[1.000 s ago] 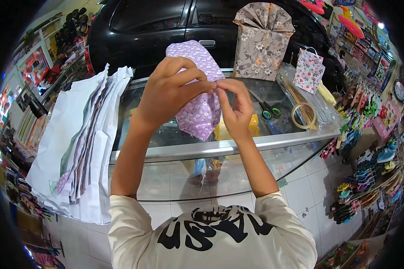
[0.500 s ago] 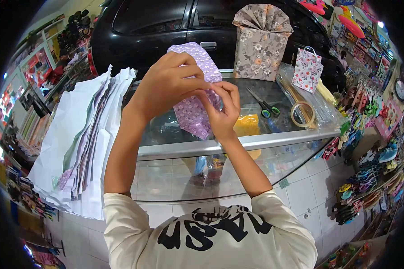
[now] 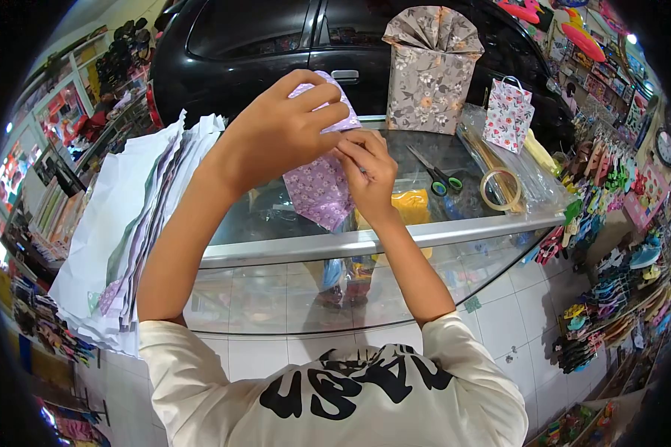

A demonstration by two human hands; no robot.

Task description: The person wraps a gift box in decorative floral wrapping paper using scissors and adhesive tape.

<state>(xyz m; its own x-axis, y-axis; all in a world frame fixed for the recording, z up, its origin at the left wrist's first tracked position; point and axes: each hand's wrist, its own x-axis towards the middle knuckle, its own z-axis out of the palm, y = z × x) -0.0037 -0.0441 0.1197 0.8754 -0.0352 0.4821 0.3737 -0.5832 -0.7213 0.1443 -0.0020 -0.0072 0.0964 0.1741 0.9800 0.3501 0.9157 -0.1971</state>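
Note:
A piece of purple floral wrapping paper (image 3: 319, 195), folded into an upright shape, stands over the glass counter, its middle hidden behind my hands. My left hand (image 3: 283, 130) reaches across its upper part with bent fingers, closed at the paper's right edge; the thumb is mostly out of sight. Just below and to the right, my right hand (image 3: 369, 171) pinches the same edge, its fingertips close to those of the left. To the right of my right hand lie scissors (image 3: 438, 176) with black and green handles, blades pointing away. A yellow packet (image 3: 410, 207) shows behind my right wrist.
White and patterned paper sheets (image 3: 119, 223) overhang the counter's left side. A grey floral gift bag (image 3: 430, 89) and a small floral bag (image 3: 508, 115) stand at the back. A tape roll (image 3: 501, 188) lies on clear plastic. Behind is a black car (image 3: 253, 37).
My left hand and elbow have shifted left, with the left hand now covering more of the paper's top. My right hand has turned inward, its fingers more curled at the edge.

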